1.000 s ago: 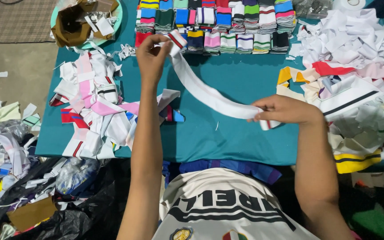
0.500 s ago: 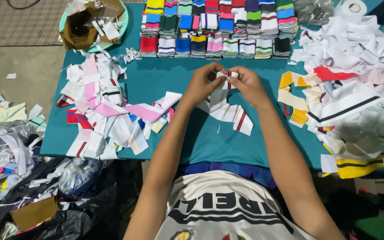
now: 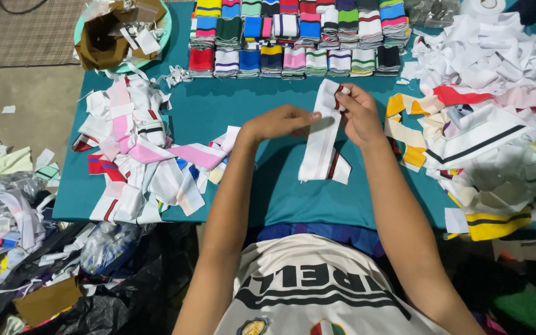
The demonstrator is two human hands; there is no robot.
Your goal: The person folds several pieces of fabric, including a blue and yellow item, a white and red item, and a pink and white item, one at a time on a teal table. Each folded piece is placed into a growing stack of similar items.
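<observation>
A white knitted fabric strip with dark red edge stripes (image 3: pixel 321 139) hangs folded in half over the teal table (image 3: pixel 231 105). My right hand (image 3: pixel 360 111) pinches its top end between thumb and fingers. My left hand (image 3: pixel 278 121) lies against the strip's left side, fingertips touching it just below the fold. The strip's lower ends rest on the tabletop.
Rows of folded striped strips (image 3: pixel 293 34) line the far edge. A loose heap of pink, white and red strips (image 3: pixel 138 149) lies at left, a bigger white and yellow heap (image 3: pixel 491 111) at right. A round tray with scraps (image 3: pixel 122 31) sits at the far left corner. Bags and offcuts (image 3: pixel 20 248) cover the floor.
A second ago the strip was stretched out long between my spread hands. My hands came together, folding it in half, and now it hangs doubled from my right hand.
</observation>
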